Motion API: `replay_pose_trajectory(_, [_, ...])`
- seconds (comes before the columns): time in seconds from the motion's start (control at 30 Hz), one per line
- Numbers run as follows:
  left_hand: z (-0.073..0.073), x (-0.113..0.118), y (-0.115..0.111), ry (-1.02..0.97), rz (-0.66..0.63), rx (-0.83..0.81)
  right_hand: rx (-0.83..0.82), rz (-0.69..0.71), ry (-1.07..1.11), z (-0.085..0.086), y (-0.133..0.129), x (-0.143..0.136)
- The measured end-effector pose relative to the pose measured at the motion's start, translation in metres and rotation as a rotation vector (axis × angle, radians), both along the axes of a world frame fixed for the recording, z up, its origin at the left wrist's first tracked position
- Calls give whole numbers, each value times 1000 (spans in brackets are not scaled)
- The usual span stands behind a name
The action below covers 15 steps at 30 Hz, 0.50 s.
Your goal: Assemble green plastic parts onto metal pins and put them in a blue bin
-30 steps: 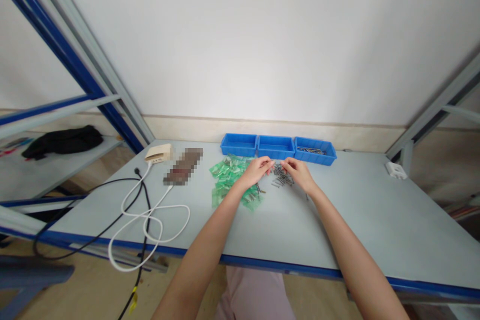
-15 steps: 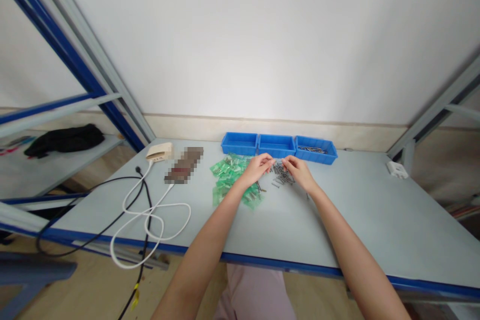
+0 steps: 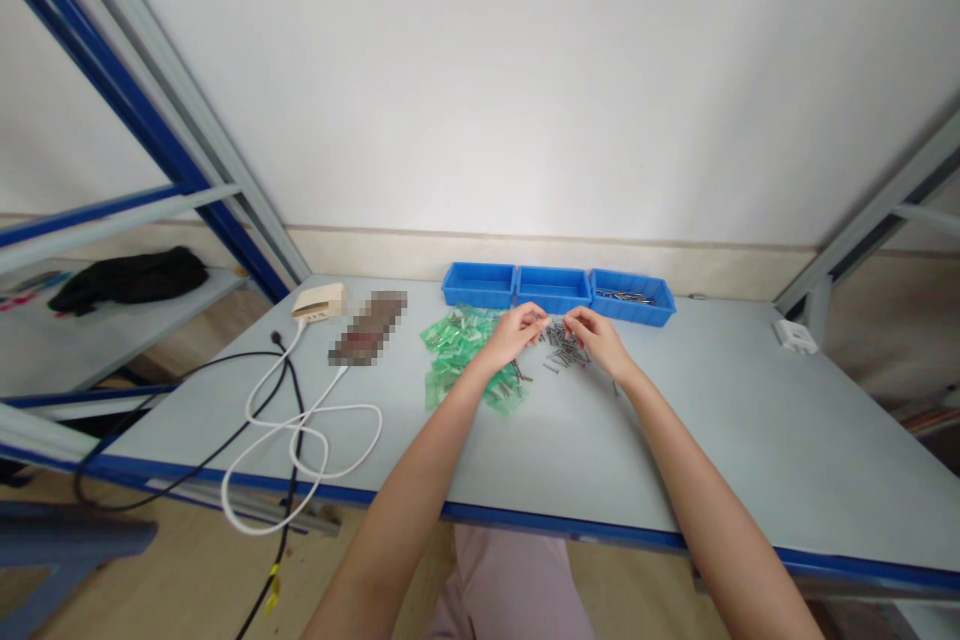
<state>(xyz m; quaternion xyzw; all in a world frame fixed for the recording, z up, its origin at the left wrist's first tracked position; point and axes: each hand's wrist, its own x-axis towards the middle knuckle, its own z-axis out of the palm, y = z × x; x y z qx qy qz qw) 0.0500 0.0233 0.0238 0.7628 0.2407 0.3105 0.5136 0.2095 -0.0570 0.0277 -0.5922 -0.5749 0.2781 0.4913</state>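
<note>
Left hand [image 3: 517,333]: fingers curled, tips drawn together; whether a screw is pinched there, cannot tell. Right hand [image 3: 595,337]: just to its right, a small gap between, fingers bent, thumb near forefinger; grip contents too small to make out.

Below and between the two hands, a loose heap of metal screws [image 3: 568,351] lies on the pale workbench [image 3: 570,460]. Left of the left hand and partly under its wrist, a spread of green plastic packets [image 3: 457,350]; a few darker screws [image 3: 522,372] at their right edge, near the left wrist.

Beyond the hands, three blue bins in a row: left bin [image 3: 480,298] and middle bin [image 3: 553,304] look empty; right bin [image 3: 637,311], just past the right hand, holds long metal pieces [image 3: 626,297].

Well left of the left hand, a white cable [image 3: 315,485] loops below a cream box [image 3: 319,302]. Far right of the right hand, a white plug adapter [image 3: 795,337].
</note>
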Motion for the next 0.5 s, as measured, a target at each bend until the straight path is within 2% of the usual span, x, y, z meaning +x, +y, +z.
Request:
replay_pose_trajectory(0.2, [6,-3,-2,72,12,74,-70,109,-6,1,-2,2])
replay_pose_trajectory(0.27, [11,-8,-2,126,-34,62,-73,79,13,0,0,8])
replay_pose_trajectory(0.33, [16,-16,-1,208,-121,36,-34,-50,45,-4,5,20])
replay_pose_trajectory(0.4, [19,-23,1,300,-223,38,17,-237,97,-9,10,38])
replay_pose_trajectory(0.5, [18,-30,4,396,-348,113,56,-479,181,-19,14,68])
